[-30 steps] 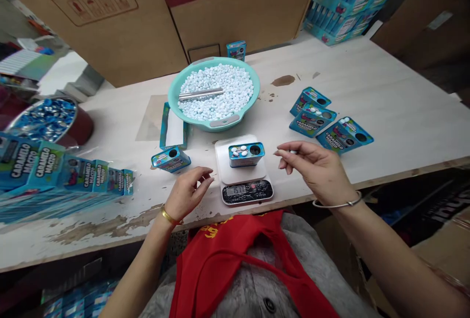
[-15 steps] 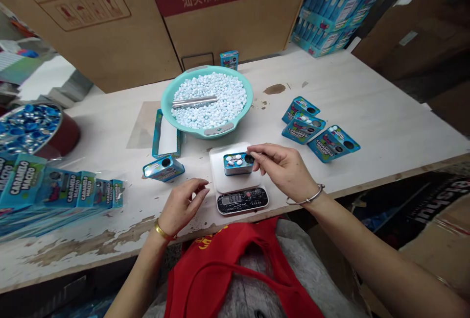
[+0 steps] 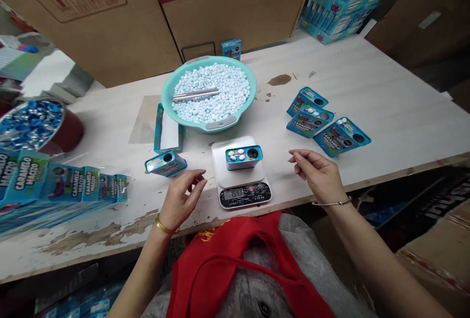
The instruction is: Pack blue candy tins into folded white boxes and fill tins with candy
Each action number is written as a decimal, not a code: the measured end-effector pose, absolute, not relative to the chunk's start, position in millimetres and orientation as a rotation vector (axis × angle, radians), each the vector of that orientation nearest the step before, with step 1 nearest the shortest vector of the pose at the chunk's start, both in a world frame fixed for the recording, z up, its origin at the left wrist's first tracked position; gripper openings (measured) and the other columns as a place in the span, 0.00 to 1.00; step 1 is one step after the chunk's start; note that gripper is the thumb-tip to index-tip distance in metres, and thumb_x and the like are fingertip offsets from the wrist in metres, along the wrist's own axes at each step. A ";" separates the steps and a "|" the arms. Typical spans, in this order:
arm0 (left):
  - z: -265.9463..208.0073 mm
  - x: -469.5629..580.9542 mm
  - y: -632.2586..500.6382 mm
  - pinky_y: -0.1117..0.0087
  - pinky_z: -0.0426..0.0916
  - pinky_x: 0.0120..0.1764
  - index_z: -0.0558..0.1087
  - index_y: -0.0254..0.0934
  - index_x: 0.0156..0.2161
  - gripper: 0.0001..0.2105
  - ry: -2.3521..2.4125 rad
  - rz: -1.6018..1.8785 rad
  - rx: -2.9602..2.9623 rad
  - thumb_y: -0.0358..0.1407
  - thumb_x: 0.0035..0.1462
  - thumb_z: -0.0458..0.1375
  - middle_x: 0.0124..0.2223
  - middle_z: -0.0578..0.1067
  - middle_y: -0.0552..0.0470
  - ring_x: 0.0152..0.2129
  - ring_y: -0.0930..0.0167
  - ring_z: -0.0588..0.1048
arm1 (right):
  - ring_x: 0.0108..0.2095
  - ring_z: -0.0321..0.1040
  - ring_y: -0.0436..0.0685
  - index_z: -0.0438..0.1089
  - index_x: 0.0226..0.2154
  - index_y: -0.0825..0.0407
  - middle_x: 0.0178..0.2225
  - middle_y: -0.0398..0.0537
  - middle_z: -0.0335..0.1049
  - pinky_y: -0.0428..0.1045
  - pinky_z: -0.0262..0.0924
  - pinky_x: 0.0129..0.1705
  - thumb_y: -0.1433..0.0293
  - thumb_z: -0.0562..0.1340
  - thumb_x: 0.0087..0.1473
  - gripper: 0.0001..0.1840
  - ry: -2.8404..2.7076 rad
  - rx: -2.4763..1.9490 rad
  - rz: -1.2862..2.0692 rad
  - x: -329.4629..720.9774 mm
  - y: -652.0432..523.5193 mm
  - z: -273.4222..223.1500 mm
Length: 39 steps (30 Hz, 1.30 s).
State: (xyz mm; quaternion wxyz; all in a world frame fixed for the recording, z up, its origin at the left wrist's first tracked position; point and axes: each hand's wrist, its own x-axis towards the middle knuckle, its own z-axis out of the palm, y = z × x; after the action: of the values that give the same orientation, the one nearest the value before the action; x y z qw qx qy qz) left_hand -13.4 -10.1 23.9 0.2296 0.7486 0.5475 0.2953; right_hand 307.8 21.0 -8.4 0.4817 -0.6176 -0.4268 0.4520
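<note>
A small blue tin (image 3: 243, 161) with several white candies on its lid and a dark round hole at its right end stands on the white kitchen scale (image 3: 223, 179). To the right of the scale, my right hand (image 3: 317, 173) hovers over the table, thumb and fingertips pressed together; whatever they may hold is hidden. My left hand (image 3: 182, 197) is open and empty left of the scale, fingers loosely curved with the thumb apart. Just beyond it stands another blue tin (image 3: 167, 165), its round hole uncovered.
Behind the scale, a turquoise bowl (image 3: 169, 110) of pale candies holds a metal tube (image 3: 196, 94). Several blue tins (image 3: 340, 136) stand at right. At left are a pot (image 3: 69, 129) of blue caps and flat blue cartons (image 3: 62, 185). A large cardboard box (image 3: 139, 48) blocks the back.
My right hand has moved away from the tin on the scale, to the right, uncovering its hole. My left hand stays about where it was. The scale's reading has changed.
</note>
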 end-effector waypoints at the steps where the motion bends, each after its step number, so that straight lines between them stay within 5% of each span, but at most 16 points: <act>1: 25.7 -10.8 -8.9 0.72 0.69 0.31 0.70 0.37 0.47 0.11 1.496 0.842 2.082 0.36 0.62 0.54 0.36 0.76 0.49 0.29 0.73 0.73 | 0.24 0.58 0.48 0.74 0.37 0.52 0.31 0.46 0.70 0.46 0.56 0.25 0.55 0.65 0.49 0.19 -1.009 -1.534 1.122 309.8 16.8 -15.0; 7: 37.8 9.2 3.8 0.62 0.68 0.46 0.66 0.40 0.55 0.16 1.460 0.936 2.365 0.35 0.61 0.54 0.46 0.74 0.45 0.44 0.66 0.72 | 0.32 0.64 0.53 0.72 0.43 0.50 0.37 0.49 0.70 0.50 0.61 0.35 0.56 0.63 0.52 0.19 -1.234 -1.511 1.052 298.0 8.6 -20.6; 14: 38.9 27.9 10.4 0.50 0.52 0.60 0.52 0.40 0.65 0.32 1.414 0.695 2.708 0.48 0.60 0.52 0.65 0.57 0.37 0.63 0.55 0.52 | 0.55 0.58 0.65 0.57 0.60 0.45 0.55 0.55 0.64 0.63 0.58 0.54 0.59 0.64 0.54 0.33 -1.785 -1.246 0.740 266.0 27.3 -6.7; 31: 34.5 74.8 21.8 0.47 0.42 0.63 0.52 0.34 0.65 0.30 1.330 0.595 2.816 0.50 0.63 0.44 0.67 0.51 0.37 0.66 0.57 0.40 | 0.52 0.60 0.63 0.55 0.61 0.47 0.51 0.53 0.66 0.64 0.59 0.54 0.73 0.56 0.57 0.30 -1.842 -1.137 0.790 247.9 36.9 -19.1; 35: 45.7 79.8 33.6 0.47 0.43 0.62 0.57 0.35 0.62 0.27 1.250 0.632 2.851 0.48 0.64 0.45 0.66 0.55 0.38 0.66 0.56 0.45 | 0.53 0.59 0.63 0.55 0.61 0.46 0.53 0.53 0.65 0.64 0.59 0.55 0.72 0.56 0.58 0.29 -1.831 -1.121 0.822 248.4 36.3 -17.1; 39: 65.2 56.5 71.8 0.57 0.60 0.52 0.67 0.37 0.54 0.15 1.552 0.794 2.690 0.36 0.64 0.48 0.54 0.71 0.42 0.53 0.61 0.68 | 0.53 0.60 0.63 0.50 0.64 0.44 0.53 0.52 0.64 0.63 0.60 0.55 0.72 0.56 0.57 0.33 -1.804 -1.156 0.842 249.0 32.6 -19.1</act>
State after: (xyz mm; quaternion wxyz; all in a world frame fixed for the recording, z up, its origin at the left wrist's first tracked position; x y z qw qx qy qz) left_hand 56.5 71.8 65.2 -0.0318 0.8388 0.4838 0.2475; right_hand 249.0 32.6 -19.1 0.4076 -0.4584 -0.7157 0.3339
